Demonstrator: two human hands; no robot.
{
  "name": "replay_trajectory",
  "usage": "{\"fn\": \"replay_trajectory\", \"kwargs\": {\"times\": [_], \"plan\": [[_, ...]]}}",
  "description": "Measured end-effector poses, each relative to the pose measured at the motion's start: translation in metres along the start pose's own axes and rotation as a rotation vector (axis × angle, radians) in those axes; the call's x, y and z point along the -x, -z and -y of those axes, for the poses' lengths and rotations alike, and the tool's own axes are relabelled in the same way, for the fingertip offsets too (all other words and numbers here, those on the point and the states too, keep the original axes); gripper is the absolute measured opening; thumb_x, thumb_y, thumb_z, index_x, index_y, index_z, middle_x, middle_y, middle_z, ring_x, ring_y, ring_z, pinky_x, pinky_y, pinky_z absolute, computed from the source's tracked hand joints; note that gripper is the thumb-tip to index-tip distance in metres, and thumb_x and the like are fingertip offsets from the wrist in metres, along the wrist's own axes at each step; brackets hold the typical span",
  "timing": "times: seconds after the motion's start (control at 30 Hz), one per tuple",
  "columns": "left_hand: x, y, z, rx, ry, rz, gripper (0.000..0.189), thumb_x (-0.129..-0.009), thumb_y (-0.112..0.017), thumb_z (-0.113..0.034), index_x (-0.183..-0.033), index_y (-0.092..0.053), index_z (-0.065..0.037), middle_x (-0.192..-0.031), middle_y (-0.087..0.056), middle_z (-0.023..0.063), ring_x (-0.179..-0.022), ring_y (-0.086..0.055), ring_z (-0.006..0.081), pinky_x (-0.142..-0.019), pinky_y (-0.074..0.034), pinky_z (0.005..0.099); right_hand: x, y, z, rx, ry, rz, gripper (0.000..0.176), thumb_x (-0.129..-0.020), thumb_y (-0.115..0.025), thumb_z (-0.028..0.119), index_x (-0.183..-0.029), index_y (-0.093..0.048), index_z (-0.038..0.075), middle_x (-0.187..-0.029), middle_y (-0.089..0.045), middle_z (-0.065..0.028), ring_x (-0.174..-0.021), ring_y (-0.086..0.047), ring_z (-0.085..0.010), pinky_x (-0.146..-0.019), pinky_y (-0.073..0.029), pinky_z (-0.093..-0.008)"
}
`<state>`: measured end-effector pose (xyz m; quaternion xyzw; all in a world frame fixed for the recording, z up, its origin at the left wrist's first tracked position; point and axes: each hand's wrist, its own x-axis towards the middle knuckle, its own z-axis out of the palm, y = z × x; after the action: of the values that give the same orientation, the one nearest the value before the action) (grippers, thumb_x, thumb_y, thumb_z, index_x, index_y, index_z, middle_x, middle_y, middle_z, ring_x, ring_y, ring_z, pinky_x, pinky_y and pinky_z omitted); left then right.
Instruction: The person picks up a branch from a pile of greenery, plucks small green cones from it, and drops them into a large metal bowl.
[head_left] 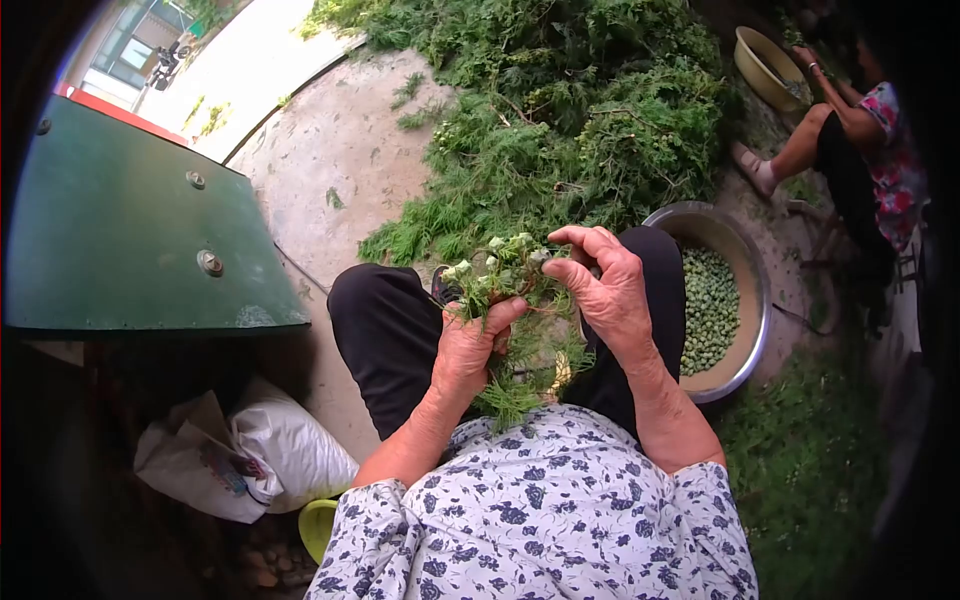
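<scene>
My left hand (470, 345) is closed around the stems of a leafy conifer sprig (510, 395). Pale green cones (515, 243) cluster at the top of this sprig, and its feathery leaves hang between my knees. My right hand (608, 285) is at the upper right of the sprig, thumb and forefinger curved about a small green cone (541, 256) at their tips. Whether that cone is still attached to the stem is hard to see. Beside my right knee stands a wide metal basin (757, 330) holding many loose green cones (708, 310).
Cut conifer branches (580, 140) form a large pile ahead. At upper right a seated person (870, 150) reaches toward a yellowish basin (765, 75). A green metal panel (140, 230) juts in at left, above a white sack (285, 445) and a yellow-green container (317, 530).
</scene>
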<state>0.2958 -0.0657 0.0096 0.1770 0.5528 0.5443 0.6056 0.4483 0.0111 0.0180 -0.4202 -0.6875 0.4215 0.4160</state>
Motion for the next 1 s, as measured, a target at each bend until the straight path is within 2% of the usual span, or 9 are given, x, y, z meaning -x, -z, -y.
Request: {"fn": "replay_trajectory", "kwargs": {"times": [0.17, 0.23, 0.47, 0.53, 0.6, 0.7, 0.73, 0.8, 1.0], "plan": [[0.004, -0.002, 0.000, 0.012, 0.016, -0.020, 0.013, -0.073, -0.070, -0.007, -0.079, -0.059, -0.007, -0.064, -0.052, -0.0042, -0.048, -0.041, 0.0057, -0.042, -0.031, 0.0217, 0.001, -0.016, -0.012, 0.028, 0.147, -0.101, 0.029, -0.075, -0.072, 0.019, -0.096, -0.063, 0.001, -0.066, -0.052, -0.0027, -0.059, -0.048, -0.0130, -0.055, -0.041, -0.0260], [0.005, 0.002, 0.001, -0.004, 0.005, -0.017, 0.012, -0.073, -0.070, -0.007, -0.079, -0.059, -0.006, -0.062, -0.051, -0.0045, -0.046, -0.039, 0.0058, -0.042, -0.031, 0.0220, -0.005, -0.003, -0.013, -0.668, -0.428, -0.200, 0.024, -0.079, -0.069, 0.018, -0.090, -0.062, -0.002, -0.064, -0.053, 0.0010, -0.056, -0.047, -0.0097, -0.050, -0.038, -0.0228], [0.002, 0.005, -0.003, 0.011, 0.004, 0.012, 0.011, -0.073, -0.069, -0.006, -0.080, -0.060, -0.006, -0.061, -0.050, -0.0041, -0.046, -0.039, 0.0057, -0.042, -0.031, 0.0226, -0.014, 0.016, -0.022, -1.030, -0.499, 0.017, 0.018, -0.085, -0.060, 0.012, -0.099, -0.054, 0.002, -0.075, -0.055, -0.0018, -0.059, -0.049, -0.0065, -0.048, -0.038, -0.0188], [0.002, 0.005, -0.002, -0.003, 0.029, 0.033, 0.011, -0.073, -0.069, -0.006, -0.080, -0.060, -0.006, -0.061, -0.051, -0.0041, -0.046, -0.039, 0.0055, -0.042, -0.030, 0.0224, -0.012, 0.016, -0.019, -0.701, -0.465, 0.162, 0.024, -0.083, -0.065, 0.019, -0.097, -0.061, 0.000, -0.077, -0.054, 0.0015, -0.059, -0.047, -0.0032, -0.048, -0.034, -0.0169], [0.004, 0.001, -0.004, -0.007, 0.034, 0.030, 0.011, -0.073, -0.069, -0.006, -0.080, -0.060, -0.007, -0.061, -0.051, -0.0041, -0.046, -0.040, 0.0055, -0.042, -0.030, 0.0223, -0.016, 0.007, -0.029, -0.150, 0.065, 0.193, 0.023, -0.084, -0.064, 0.020, -0.096, -0.061, 0.001, -0.066, -0.049, 0.0042, -0.054, -0.040, -0.0027, -0.048, -0.032, -0.0148], [0.004, 0.001, -0.005, -0.009, 0.043, 0.031, 0.012, -0.073, -0.069, -0.006, -0.080, -0.059, -0.007, -0.061, -0.051, -0.0041, -0.046, -0.040, 0.0056, -0.042, -0.030, 0.0222, -0.010, 0.002, -0.031, -0.101, 0.089, 0.190, 0.017, -0.082, -0.066, 0.017, -0.090, -0.063, 0.002, -0.067, -0.051, 0.0058, -0.052, -0.039, -0.0007, -0.046, -0.030, -0.0136], [0.003, 0.002, -0.004, -0.013, 0.052, 0.036, 0.012, -0.073, -0.069, -0.006, -0.080, -0.059, -0.007, -0.062, -0.051, -0.0042, -0.046, -0.040, 0.0057, -0.042, -0.030, 0.0222, -0.008, 0.000, -0.029, -0.102, 0.090, 0.191, 0.017, -0.082, -0.066, 0.017, -0.090, -0.063, 0.002, -0.067, -0.051, 0.0058, -0.052, -0.039, -0.0007, -0.046, -0.030, -0.0136], [0.005, -0.002, -0.004, 0.001, 0.049, 0.044, 0.011, -0.073, -0.068, -0.006, -0.080, -0.059, -0.006, -0.061, -0.051, -0.0040, -0.046, -0.040, 0.0058, -0.042, -0.031, 0.0222, -0.005, -0.002, -0.025, -0.785, -0.500, 0.064, 0.016, -0.081, -0.068, 0.015, -0.089, -0.062, 0.003, -0.069, -0.053, 0.0062, -0.052, -0.040, -0.0008, -0.045, -0.030, -0.0145], [0.001, -0.007, -0.005, -0.021, 0.048, 0.046, 0.010, -0.073, -0.068, -0.006, -0.078, -0.059, -0.006, -0.060, -0.051, -0.0032, -0.045, -0.039, 0.0062, -0.042, -0.031, 0.0226, 0.002, -0.020, -0.030, -0.465, -0.393, -0.173, 0.018, -0.079, -0.069, 0.016, -0.082, -0.059, 0.001, -0.069, -0.053, 0.0016, -0.060, -0.047, -0.0086, -0.054, -0.040, -0.0244]]}}
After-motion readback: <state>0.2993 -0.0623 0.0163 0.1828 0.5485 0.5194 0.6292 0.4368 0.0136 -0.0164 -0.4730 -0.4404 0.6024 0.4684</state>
